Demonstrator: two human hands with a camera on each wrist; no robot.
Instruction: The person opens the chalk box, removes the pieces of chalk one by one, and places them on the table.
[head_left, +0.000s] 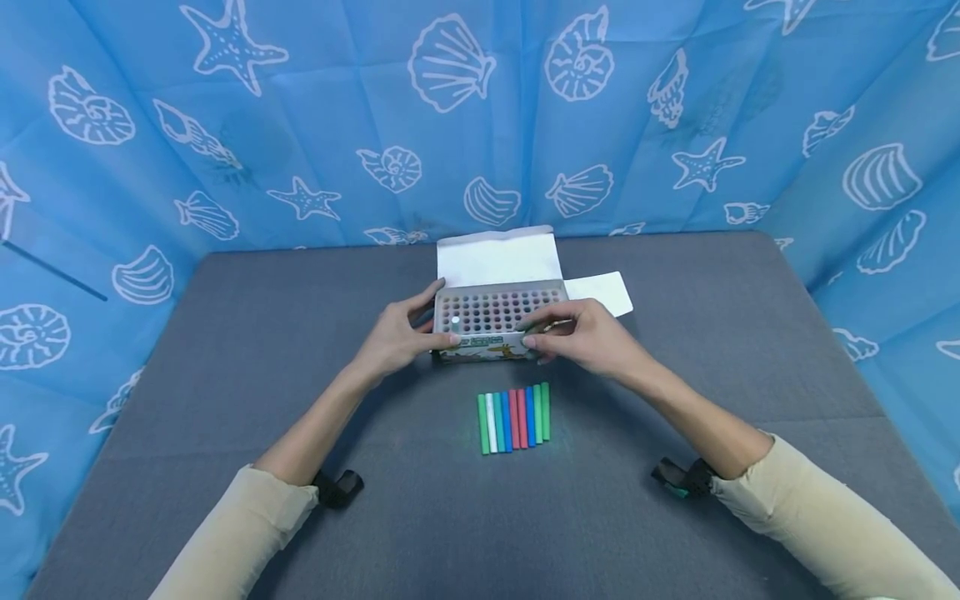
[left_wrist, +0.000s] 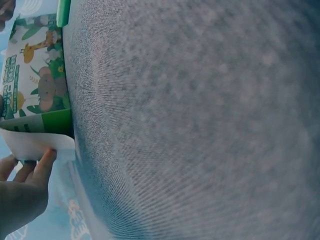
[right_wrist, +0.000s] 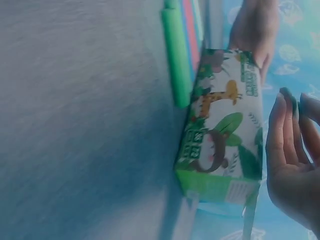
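Note:
A chalk box printed with animals stands on the table, lid up, showing a tray of round holes. One white chalk stick pokes up at its front left. My left hand grips the left end, thumb at the front edge and fingers by the white side flap. Over the right front corner is my right hand, fingertips bent toward the thumb. In the right wrist view these fingertips look dark green; I cannot tell whether they pinch anything. A row of coloured chalk sticks lies before the box.
The raised white lid stands behind the tray. A white flap sticks out at the right. Grey cloth covers the table, and a blue shell-patterned curtain hangs along its back. Both wrists carry black straps.

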